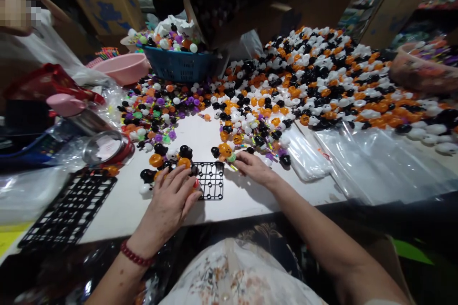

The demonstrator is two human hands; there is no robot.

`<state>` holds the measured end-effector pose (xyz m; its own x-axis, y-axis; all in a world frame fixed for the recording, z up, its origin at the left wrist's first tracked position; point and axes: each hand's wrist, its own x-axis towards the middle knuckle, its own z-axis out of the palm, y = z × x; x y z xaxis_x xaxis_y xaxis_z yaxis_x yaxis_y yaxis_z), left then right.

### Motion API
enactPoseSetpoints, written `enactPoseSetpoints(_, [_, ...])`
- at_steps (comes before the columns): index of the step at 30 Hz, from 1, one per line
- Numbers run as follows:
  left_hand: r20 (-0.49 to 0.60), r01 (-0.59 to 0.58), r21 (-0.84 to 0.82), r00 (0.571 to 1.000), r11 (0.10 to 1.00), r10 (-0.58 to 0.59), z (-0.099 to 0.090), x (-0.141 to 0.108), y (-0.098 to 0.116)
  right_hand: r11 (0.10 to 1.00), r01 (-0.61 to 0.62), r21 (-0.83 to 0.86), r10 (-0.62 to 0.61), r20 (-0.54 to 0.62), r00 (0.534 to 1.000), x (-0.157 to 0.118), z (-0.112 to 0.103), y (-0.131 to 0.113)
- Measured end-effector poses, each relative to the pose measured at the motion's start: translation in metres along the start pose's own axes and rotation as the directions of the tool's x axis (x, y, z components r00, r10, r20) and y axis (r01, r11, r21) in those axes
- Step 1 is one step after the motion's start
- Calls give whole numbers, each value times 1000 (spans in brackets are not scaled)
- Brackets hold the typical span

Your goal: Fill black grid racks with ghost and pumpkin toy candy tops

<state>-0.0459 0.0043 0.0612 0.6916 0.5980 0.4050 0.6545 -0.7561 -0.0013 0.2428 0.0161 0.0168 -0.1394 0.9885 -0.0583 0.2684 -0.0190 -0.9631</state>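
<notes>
With the black plastic grid (213,182) lying on the white tabletop (250,200) as your clock's centre and 6 o'clock at your body, your left hand (171,191) is resting over its 9 o'clock end, fingers slightly spread and curving down; I cannot tell whether they are gripping anything. Your right hand (252,167) is narrowing to a pinch, its thumb and fingertips holding a small green-headed piece (232,157) at 1 o'clock, where an orange pumpkin figure (225,149) is sitting just beside it. A cluster of orange, black and white figures (156,160) is crowding near your left fingers at 10 o'clock. Farther out, stacked black grids (67,207) are lying at 9, a pink-lidded tumbler (67,104) is leaning at 10, a blue basket (179,66) is standing near 12, a large figure heap (322,74) is spreading between 1 and 2, and clear plastic bags (386,164) are lying at 3.
</notes>
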Motion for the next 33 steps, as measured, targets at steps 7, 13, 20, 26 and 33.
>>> enactPoseSetpoints(7, [34, 16, -11, 999, 1000, -16, -4, 0, 3, 1000, 22, 19, -20, -97, 995, 23, 27, 18])
enactPoseSetpoints(13, [33, 7, 4, 999, 1000, -7, -4, 0, 4, 987, -54, -153, -4, -357, 934, 36, 9, 12])
enactPoseSetpoints(20, [46, 4, -5, 999, 1000, -4, -4, 0, 3, 926, -71, -371, -71, -354, 932, 42, -13, 14])
enactPoseSetpoints(26, [41, 24, -18, 999, 1000, -23, -4, -1, 4, 933, -118, -339, -25, -390, 921, 37, -18, -1])
enactPoseSetpoints(33, [105, 24, -71, 994, 997, -17, -8, -2, 0, 971, 54, 233, -33, -97, 995, 22, 34, -8])
